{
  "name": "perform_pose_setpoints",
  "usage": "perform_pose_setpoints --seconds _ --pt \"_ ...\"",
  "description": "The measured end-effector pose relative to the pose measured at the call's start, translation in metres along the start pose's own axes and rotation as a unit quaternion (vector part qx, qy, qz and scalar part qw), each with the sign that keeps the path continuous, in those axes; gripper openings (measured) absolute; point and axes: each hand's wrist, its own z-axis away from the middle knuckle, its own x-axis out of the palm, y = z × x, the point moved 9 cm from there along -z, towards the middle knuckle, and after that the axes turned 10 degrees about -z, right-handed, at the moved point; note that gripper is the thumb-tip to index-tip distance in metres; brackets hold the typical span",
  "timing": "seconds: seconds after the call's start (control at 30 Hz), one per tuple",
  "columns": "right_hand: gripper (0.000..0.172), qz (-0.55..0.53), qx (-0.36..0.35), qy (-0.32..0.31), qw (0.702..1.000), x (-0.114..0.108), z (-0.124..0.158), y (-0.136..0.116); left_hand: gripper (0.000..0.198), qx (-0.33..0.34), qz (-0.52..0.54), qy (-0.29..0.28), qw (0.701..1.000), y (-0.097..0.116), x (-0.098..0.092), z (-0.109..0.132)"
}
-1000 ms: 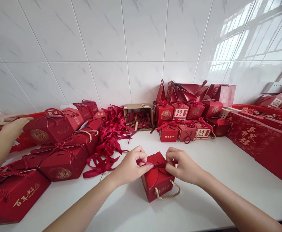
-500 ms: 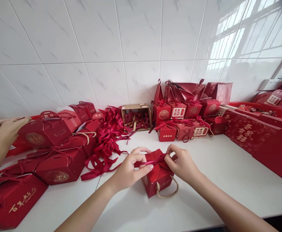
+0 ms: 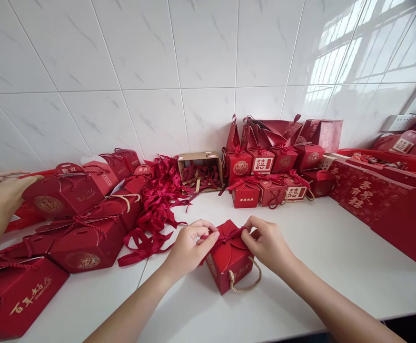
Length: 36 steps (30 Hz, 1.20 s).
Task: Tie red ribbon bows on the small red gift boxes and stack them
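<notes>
A small red gift box with petal-like top flaps stands upright on the white table, a beige rope handle hanging at its front. Dark red ribbon crosses its top and is gathered in a knot or bow at the centre. On the left of the box, my left hand pinches the ribbon between thumb and fingers. My right hand pinches the ribbon at the other side, fingers closed. The ends inside both hands are partly hidden.
Loose red ribbons lie left, beside a cardboard box of ribbon pieces. Red gift boxes crowd the left, near another person's hands. Ribboned boxes stand behind; a large red carton is at right.
My left hand has shifted its hold on the ribbon, and its thumb has moved up. The ribbon at the top centre looks drawn tighter. The other person's hand has moved slightly left.
</notes>
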Motion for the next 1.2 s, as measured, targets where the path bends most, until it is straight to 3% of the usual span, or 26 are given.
perform_pose_setpoints --seconds 0.23,0.4,0.47,0.57,0.6,0.63,0.7,0.77,0.8,0.9,1.0,1.07,1.1,1.2 --pt "0.02 -0.008 -0.02 -0.003 1.0 0.002 0.006 -0.003 0.042 0.019 -0.04 0.004 0.999 0.004 -0.002 0.001" --pt "0.011 0.0 -0.02 -0.023 1.0 0.004 0.009 -0.003 0.042 0.031 -0.05 0.014 0.998 0.004 -0.004 0.004" --pt "0.007 -0.015 -0.049 -0.055 0.997 0.004 0.009 -0.006 0.042 0.041 -0.048 0.019 0.998 0.001 -0.004 0.004" --pt "0.002 -0.126 -0.087 -0.173 0.973 0.011 0.011 -0.006 0.037 0.052 -0.028 0.03 0.998 -0.006 -0.004 0.004" --pt "0.008 -0.184 -0.076 -0.224 0.954 0.016 0.013 -0.003 0.036 0.052 -0.018 0.034 0.998 -0.008 -0.004 0.005" --pt "0.026 -0.237 -0.056 -0.27 0.932 0.021 0.017 0.002 0.035 0.053 -0.007 0.038 0.998 -0.01 -0.003 0.005" --pt "0.081 -0.287 -0.017 -0.332 0.898 0.034 0.024 0.01 0.033 0.058 0.014 0.043 0.997 -0.012 -0.001 0.007" --pt "0.114 -0.273 0.0 -0.344 0.899 0.043 0.029 0.015 0.02 0.056 0.038 0.055 0.996 -0.013 -0.001 0.01" --pt "0.115 -0.257 0.004 -0.333 0.907 0.045 0.029 0.016 0.01 0.049 0.052 0.066 0.995 -0.015 -0.002 0.011" --pt "0.098 -0.238 -0.001 -0.248 0.939 0.034 0.015 0.013 0.044 0.025 0.107 0.119 0.987 -0.022 -0.011 0.014" --pt "0.091 -0.218 -0.041 -0.014 0.975 -0.017 -0.025 0.011 0.046 0.003 0.137 0.156 0.978 -0.032 -0.017 0.014" --pt "0.093 -0.187 -0.081 0.145 0.968 -0.053 -0.051 0.01 0.049 -0.024 0.12 0.163 0.979 -0.041 -0.016 0.013" --pt "0.093 -0.161 -0.103 0.19 0.963 -0.064 -0.065 0.009 0.052 -0.035 0.105 0.163 0.98 -0.045 -0.015 0.012" --pt "0.094 -0.059 -0.125 0.237 0.962 -0.072 -0.107 0.015 0.061 -0.049 0.069 0.161 0.983 -0.056 -0.011 0.011"
